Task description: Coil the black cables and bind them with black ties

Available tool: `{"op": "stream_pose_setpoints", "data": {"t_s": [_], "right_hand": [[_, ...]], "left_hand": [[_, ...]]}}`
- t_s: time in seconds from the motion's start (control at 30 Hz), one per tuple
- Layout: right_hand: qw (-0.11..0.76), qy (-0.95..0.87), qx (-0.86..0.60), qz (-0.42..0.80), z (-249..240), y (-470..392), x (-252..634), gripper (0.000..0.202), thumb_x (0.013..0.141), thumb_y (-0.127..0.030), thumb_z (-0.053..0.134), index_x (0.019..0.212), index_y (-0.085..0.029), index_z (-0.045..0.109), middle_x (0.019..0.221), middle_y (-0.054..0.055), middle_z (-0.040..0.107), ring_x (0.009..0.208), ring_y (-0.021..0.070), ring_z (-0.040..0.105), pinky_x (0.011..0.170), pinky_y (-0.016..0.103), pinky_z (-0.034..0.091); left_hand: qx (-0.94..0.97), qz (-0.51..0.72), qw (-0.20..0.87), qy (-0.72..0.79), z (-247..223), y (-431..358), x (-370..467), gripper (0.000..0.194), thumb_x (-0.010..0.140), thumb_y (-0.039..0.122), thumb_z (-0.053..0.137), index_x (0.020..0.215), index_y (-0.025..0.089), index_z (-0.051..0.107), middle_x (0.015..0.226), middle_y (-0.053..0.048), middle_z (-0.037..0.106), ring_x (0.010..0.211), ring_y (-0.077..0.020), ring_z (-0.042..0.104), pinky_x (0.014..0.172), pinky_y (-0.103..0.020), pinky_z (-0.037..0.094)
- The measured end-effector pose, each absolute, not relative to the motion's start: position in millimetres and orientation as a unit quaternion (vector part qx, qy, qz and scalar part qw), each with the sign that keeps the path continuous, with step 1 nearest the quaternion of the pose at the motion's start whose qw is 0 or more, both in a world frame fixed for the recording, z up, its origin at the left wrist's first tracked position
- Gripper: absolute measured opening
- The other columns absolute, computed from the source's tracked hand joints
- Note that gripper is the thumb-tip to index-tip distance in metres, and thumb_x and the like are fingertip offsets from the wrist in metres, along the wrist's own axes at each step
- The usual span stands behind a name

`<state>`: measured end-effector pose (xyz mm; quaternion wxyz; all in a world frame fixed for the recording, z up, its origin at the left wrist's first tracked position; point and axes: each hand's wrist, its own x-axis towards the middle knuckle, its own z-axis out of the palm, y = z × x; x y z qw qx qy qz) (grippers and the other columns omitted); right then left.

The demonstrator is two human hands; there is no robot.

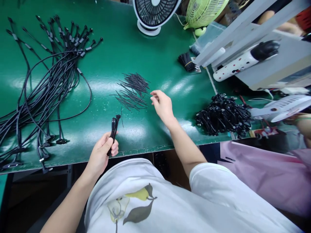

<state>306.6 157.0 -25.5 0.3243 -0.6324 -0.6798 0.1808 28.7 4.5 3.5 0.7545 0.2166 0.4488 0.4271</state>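
Observation:
My left hand [103, 150] is closed around a folded bundle of black cable [113, 134], held upright near the table's front edge. A black connector shows at the bundle's top. My right hand [162, 105] hovers at the right side of a loose pile of thin black twist ties [134, 87]. Its thumb and forefinger are curled close together, and whatever thin piece may be between them is too small to make out. One single tie lies apart, just right of the bundle's top.
Long unfolded black cables [52, 77] spread over the left of the green table [116, 48]. At right lies a heap of folded cables [224, 115], with a banded bunch of ties [186, 62] farther back. A white fan [148, 31] and a green fan [205, 13] stand behind. Another person's arm [303, 124] shows at far right.

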Motion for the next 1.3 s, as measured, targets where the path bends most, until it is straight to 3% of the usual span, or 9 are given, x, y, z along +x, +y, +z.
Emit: {"op": "stream_pose_setpoints", "data": {"t_s": [0.1, 0.2, 0.27, 0.53, 0.67, 0.77, 0.97, 1.07, 1.3], "right_hand": [[0.407, -0.625, -0.605, 0.278, -20.7, 109.4, 271.3, 0.016, 0.088, -0.023, 0.052, 0.097, -0.018, 0.063, 0.088, 0.002, 0.063, 0.063, 0.0104, 0.057, 0.068, 0.027, 0.048], [0.349, -0.624, -0.507, 0.483, -16.1, 62.5, 227.7, 0.016, 0.090, -0.029, 0.052, 0.091, -0.017, 0.063, 0.079, 0.000, 0.061, 0.057, 0.0087, 0.058, 0.058, 0.024, 0.047], [0.300, -0.677, -0.449, 0.499, -13.2, 43.1, 206.8, 0.015, 0.091, -0.026, 0.052, 0.091, -0.017, 0.064, 0.081, 0.000, 0.060, 0.058, 0.0076, 0.057, 0.058, 0.022, 0.045], [0.219, -0.931, -0.269, -0.110, -3.5, 49.0, 191.8, 0.028, 0.098, -0.017, 0.043, 0.074, -0.018, 0.059, 0.064, -0.001, 0.052, 0.058, 0.0125, 0.041, 0.059, 0.031, 0.029], [0.196, -0.957, -0.122, -0.177, 9.9, 61.0, 190.3, 0.025, 0.097, -0.013, 0.040, 0.095, -0.014, 0.065, 0.097, 0.006, 0.066, 0.088, 0.0159, 0.057, 0.074, 0.032, 0.040], [0.149, -0.968, -0.057, -0.193, 17.0, 68.7, 190.0, 0.024, 0.097, -0.013, 0.042, 0.105, -0.011, 0.064, 0.122, 0.012, 0.063, 0.117, 0.0212, 0.053, 0.093, 0.036, 0.041], [0.116, -0.971, -0.005, -0.210, 23.4, 76.3, 192.1, 0.024, 0.095, -0.014, 0.041, 0.104, -0.007, 0.062, 0.100, 0.015, 0.066, 0.095, 0.0221, 0.060, 0.085, 0.039, 0.044], [0.098, -0.964, 0.020, -0.246, 22.9, 80.1, 192.3, 0.031, 0.091, -0.008, 0.037, 0.105, -0.006, 0.065, 0.096, 0.015, 0.065, 0.086, 0.0228, 0.058, 0.076, 0.038, 0.044], [0.031, -0.942, 0.098, -0.319, 14.4, 81.9, 184.2, 0.032, 0.081, -0.002, 0.039, 0.078, -0.016, 0.068, 0.069, 0.010, 0.052, 0.064, 0.0224, 0.046, 0.057, 0.037, 0.034]], "left_hand": [[0.214, 0.427, 0.769, 0.426, 3.7, 5.0, 36.5, 0.046, 0.084, 0.038, 0.070, 0.121, 0.016, 0.054, 0.060, 0.006, 0.045, 0.051, -0.0066, 0.038, 0.049, -0.019, 0.031], [0.231, 0.431, 0.768, 0.413, 0.8, 8.0, 44.0, 0.055, 0.084, 0.039, 0.069, 0.131, 0.016, 0.052, 0.061, 0.006, 0.045, 0.051, -0.0075, 0.038, 0.049, -0.020, 0.030], [0.273, 0.439, 0.744, 0.424, -3.7, 10.1, 44.7, 0.053, 0.086, 0.042, 0.066, 0.130, 0.013, 0.056, 0.062, 0.005, 0.045, 0.053, -0.0084, 0.039, 0.050, -0.021, 0.032], [0.438, 0.408, 0.567, 0.566, -12.9, 10.0, 28.4, 0.055, 0.093, 0.038, 0.051, 0.142, 0.012, 0.050, 0.060, 0.004, 0.048, 0.056, -0.0105, 0.042, 0.056, -0.024, 0.036], [0.433, 0.394, 0.593, 0.552, -13.3, 11.0, 23.3, 0.057, 0.092, 0.039, 0.052, 0.142, 0.012, 0.050, 0.057, 0.005, 0.046, 0.053, -0.0105, 0.041, 0.053, -0.023, 0.035], [0.419, 0.375, 0.637, 0.527, -16.6, 12.4, 19.4, 0.056, 0.089, 0.043, 0.057, 0.135, 0.012, 0.056, 0.054, 0.005, 0.047, 0.050, -0.0101, 0.040, 0.049, -0.022, 0.033], [0.300, 0.358, 0.747, 0.472, -21.6, 16.9, 14.2, 0.075, 0.082, 0.048, 0.063, 0.144, 0.010, 0.043, 0.055, 0.007, 0.045, 0.044, -0.0074, 0.037, 0.044, -0.019, 0.023], [0.277, 0.349, 0.774, 0.450, -20.9, 21.4, 13.9, 0.064, 0.080, 0.043, 0.065, 0.134, 0.011, 0.054, 0.058, 0.006, 0.046, 0.044, -0.0068, 0.039, 0.043, -0.019, 0.021], [0.278, 0.326, 0.769, 0.475, -29.1, 23.7, 25.0, 0.035, 0.087, 0.017, 0.051, 0.120, 0.014, 0.062, 0.062, 0.004, 0.049, 0.047, -0.0068, 0.043, 0.048, -0.021, 0.031]]}}
